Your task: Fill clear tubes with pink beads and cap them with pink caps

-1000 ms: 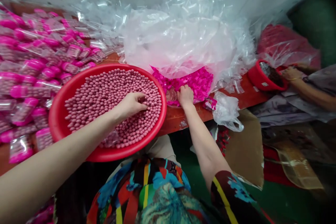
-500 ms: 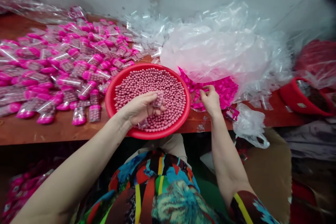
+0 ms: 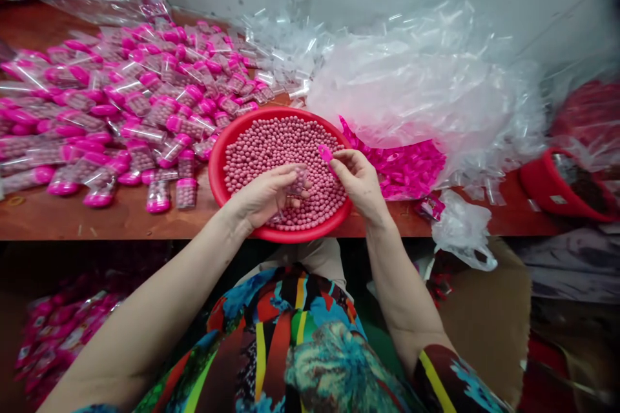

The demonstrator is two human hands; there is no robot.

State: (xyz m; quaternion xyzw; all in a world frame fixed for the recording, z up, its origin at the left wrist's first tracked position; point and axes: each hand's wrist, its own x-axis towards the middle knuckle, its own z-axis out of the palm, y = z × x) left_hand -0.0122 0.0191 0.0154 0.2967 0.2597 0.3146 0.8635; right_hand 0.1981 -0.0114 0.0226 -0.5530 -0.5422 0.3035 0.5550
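My left hand (image 3: 271,193) is closed around a small clear plastic container (image 3: 299,179) over the front of a red basin (image 3: 220,187). Round pink beads or candies (image 3: 271,142) fill the basin. Between the thumb and fingers of my right hand (image 3: 357,177) is a bright pink plastic cap (image 3: 325,153), held above the basin's right side. Right of the basin lies a pile of similar pink caps (image 3: 411,171), partly under a whitish plastic bag (image 3: 397,103). What else the left fingers cover is hidden.
Many filled containers with pink caps (image 3: 140,103) are heaped on the left of the reddish table (image 3: 97,222). Clear empty containers (image 3: 281,45) lie behind the basin. A red bucket (image 3: 542,184) and a crumpled bag (image 3: 460,226) are at right.
My right hand has moved left from the pink pile to the basin, with a pink cap now in its fingers. My left hand still holds the clear container. The view has shifted slightly.
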